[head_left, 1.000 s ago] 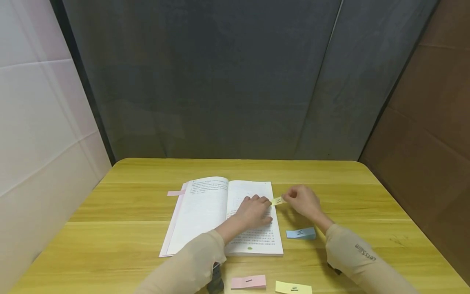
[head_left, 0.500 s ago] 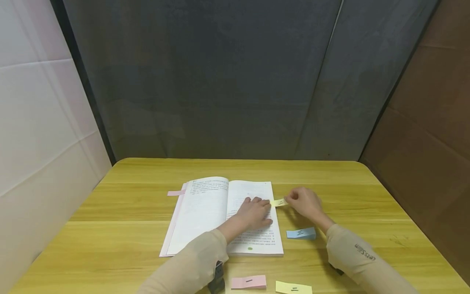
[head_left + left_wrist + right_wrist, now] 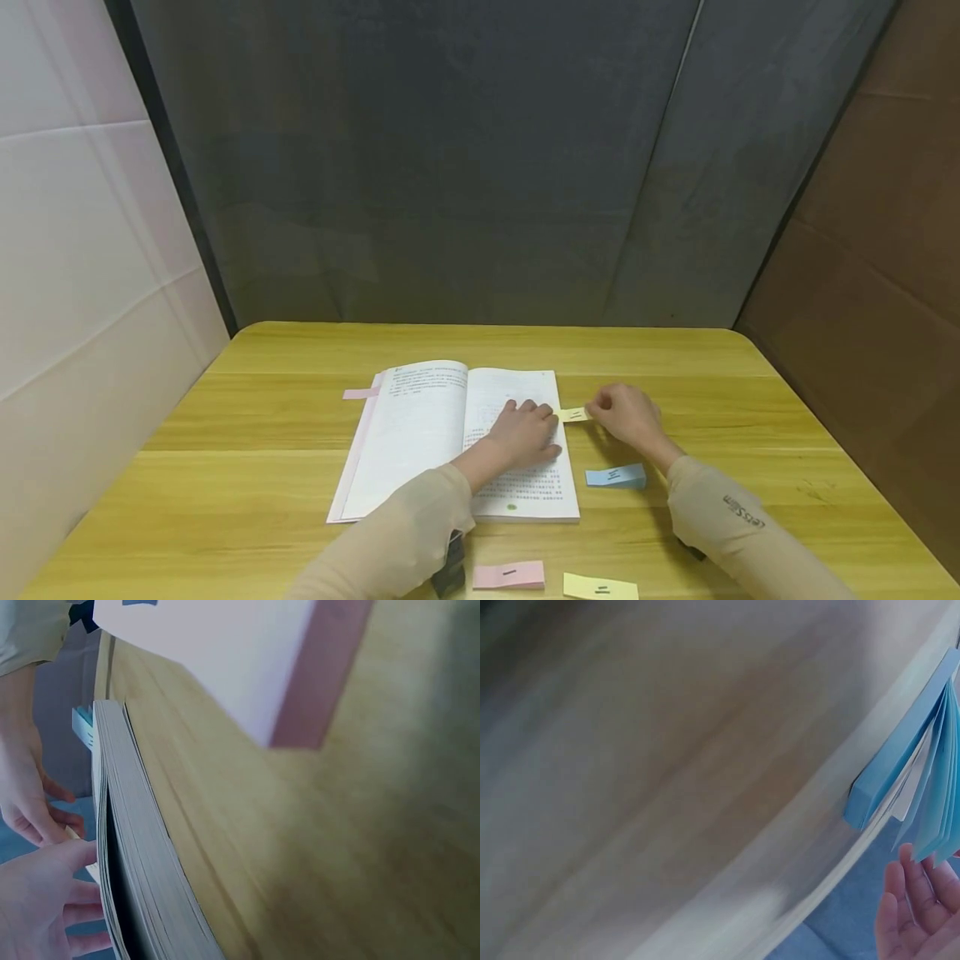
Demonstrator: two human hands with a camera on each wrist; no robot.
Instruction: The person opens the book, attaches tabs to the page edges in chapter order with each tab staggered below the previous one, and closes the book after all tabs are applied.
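Observation:
An open book point(image 3: 416, 450) lies on the table in the head view. My left hand point(image 3: 522, 437) rests on its right page, fingers spread towards the outer edge. Just past that edge, my right hand point(image 3: 624, 414) pinches the outer end of a yellow sticky note point(image 3: 574, 414) marked with two strokes. The note's inner end is at the page edge, beside the left fingertips. In the left wrist view, the book's page block point(image 3: 146, 832) stands beside the left hand point(image 3: 45, 900), with the right hand point(image 3: 34, 799) close to its fingertips.
A blue sticky-note pad point(image 3: 615, 476) lies right of the book. Nearer the front are a pink pad point(image 3: 508, 575) and a yellow pad point(image 3: 600, 587). A pink tab point(image 3: 361, 393) sticks out from the book's left side. A grey curtain point(image 3: 450, 167) hangs behind the table.
My right hand has shifted slightly right and nearer, and the yellow note's outer end has come down with it, so the note lies straighter. My left hand has stayed on the page.

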